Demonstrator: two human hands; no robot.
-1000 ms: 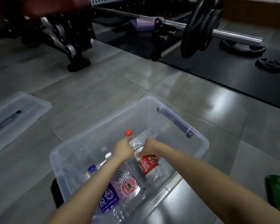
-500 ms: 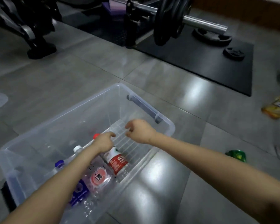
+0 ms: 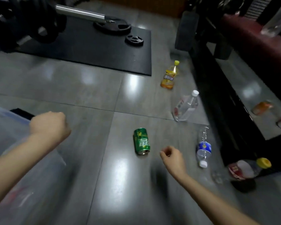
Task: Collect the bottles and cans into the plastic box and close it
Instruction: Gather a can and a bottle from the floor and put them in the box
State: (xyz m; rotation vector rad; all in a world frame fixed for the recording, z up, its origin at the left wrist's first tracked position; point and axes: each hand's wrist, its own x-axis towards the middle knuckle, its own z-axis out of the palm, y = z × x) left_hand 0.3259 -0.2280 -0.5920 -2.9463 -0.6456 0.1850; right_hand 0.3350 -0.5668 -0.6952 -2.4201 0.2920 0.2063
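The clear plastic box [image 3: 8,127] is blurred at the left edge, with bottles dimly visible inside. My left hand [image 3: 49,125] hovers over its right rim, curled into a loose fist with nothing in it. My right hand [image 3: 172,157] hangs over the floor, fingers curled and empty, just right of a green can [image 3: 141,141] lying on its side. A blue-labelled clear bottle [image 3: 203,147] lies right of that hand. Farther off lie a clear white-capped bottle [image 3: 186,106] and a yellow bottle [image 3: 169,77]. A red-labelled bottle with a yellow cap [image 3: 248,169] lies at the bench foot.
A black bench frame [image 3: 221,88] with a dark red pad runs along the right. A black mat [image 3: 91,46] with a barbell [image 3: 81,13] and weight plates lies at the back. An orange object [image 3: 262,108] lies beyond the frame. Grey floor tiles fill the middle.
The view has swung right, off the box and onto the scattered bottles. Both hands have left the box; my right hand has moved out beside the green can.
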